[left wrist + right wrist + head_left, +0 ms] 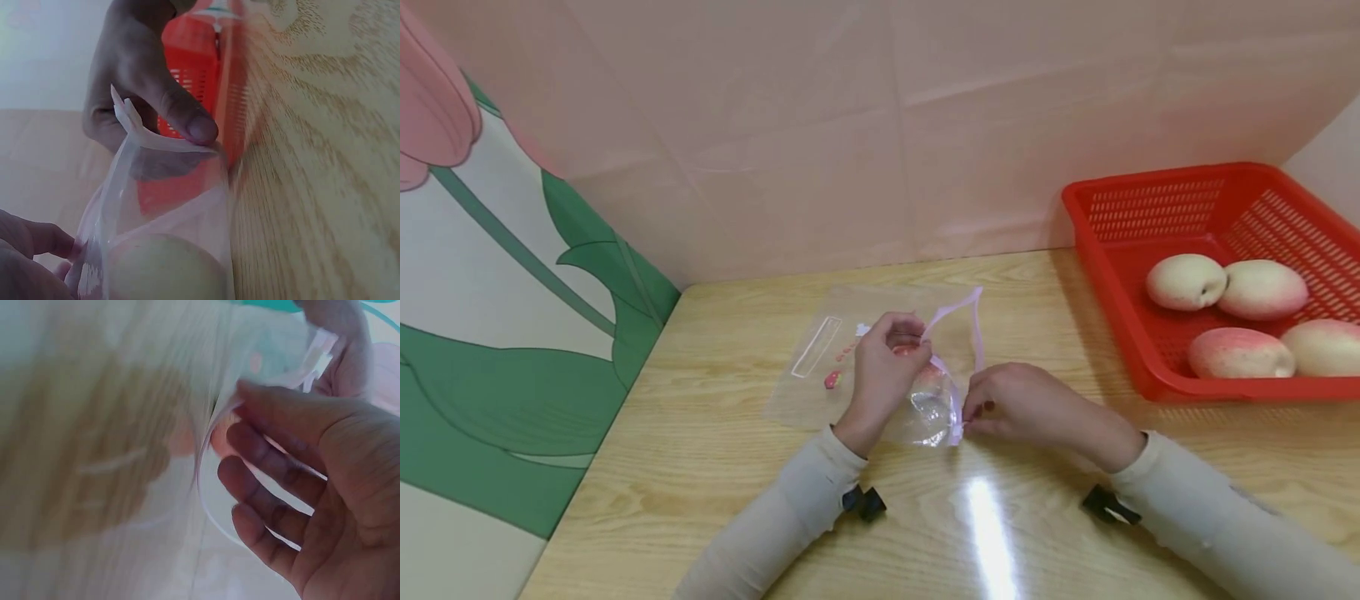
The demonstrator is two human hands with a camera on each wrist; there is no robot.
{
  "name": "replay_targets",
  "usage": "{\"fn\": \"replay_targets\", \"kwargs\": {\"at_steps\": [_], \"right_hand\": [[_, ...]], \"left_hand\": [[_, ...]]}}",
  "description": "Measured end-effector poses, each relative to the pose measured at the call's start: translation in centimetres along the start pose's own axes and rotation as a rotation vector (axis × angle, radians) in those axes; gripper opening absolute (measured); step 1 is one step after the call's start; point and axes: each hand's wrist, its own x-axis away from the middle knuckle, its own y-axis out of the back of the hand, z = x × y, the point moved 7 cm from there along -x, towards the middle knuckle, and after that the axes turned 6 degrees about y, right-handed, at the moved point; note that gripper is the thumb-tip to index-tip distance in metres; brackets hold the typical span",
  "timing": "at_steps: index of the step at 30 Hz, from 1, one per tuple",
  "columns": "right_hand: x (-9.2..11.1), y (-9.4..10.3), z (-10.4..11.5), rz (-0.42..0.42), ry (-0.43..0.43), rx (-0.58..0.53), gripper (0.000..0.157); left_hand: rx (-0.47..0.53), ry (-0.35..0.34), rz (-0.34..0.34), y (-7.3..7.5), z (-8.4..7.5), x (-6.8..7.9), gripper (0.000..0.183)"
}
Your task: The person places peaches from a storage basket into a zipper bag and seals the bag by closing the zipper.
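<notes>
A clear zip bag with a lilac zip strip lies on the table, its mouth facing right and spread apart. Inside, near the mouth, is a pale peach with a pink blush, partly covered by my left hand in the head view. My left hand reaches over the bag and pinches the edge of its mouth between thumb and fingers. At the near corner of the mouth, my right hand pinches the zip strip with thumb and index finger; its other fingers curl loosely in the right wrist view.
To the right stands a red plastic basket with several peaches in it. A pinkish sheet rises behind the wooden table. On the left is a panel with a tulip picture.
</notes>
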Motion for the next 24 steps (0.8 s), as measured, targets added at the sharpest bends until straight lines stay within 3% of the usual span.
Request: {"fn": "replay_targets", "kwargs": {"at_steps": [6,10,14,24], "right_hand": [[0.2,0.9,0.1,-0.059,0.069,0.256,0.018],[0.5,1.2,-0.9,-0.013,0.037,0.377,0.023],[0.8,1.3,-1.6,0.011,-0.008,0.366,0.021],[0.8,1.5,-1.4,-0.021,-0.002,0.307,0.024]], "left_hand": [[-0.027,-0.011,-0.044,0.5,0.0,-0.4,0.023],[-0.028,-0.009,-0.072,0.8,0.0,-0.6,0.024],[-0.012,0.006,-0.052,0.9,0.0,-0.6,0.026],[0.028,0.005,0.002,0.7,-0.6,-0.5,0.029]]}}
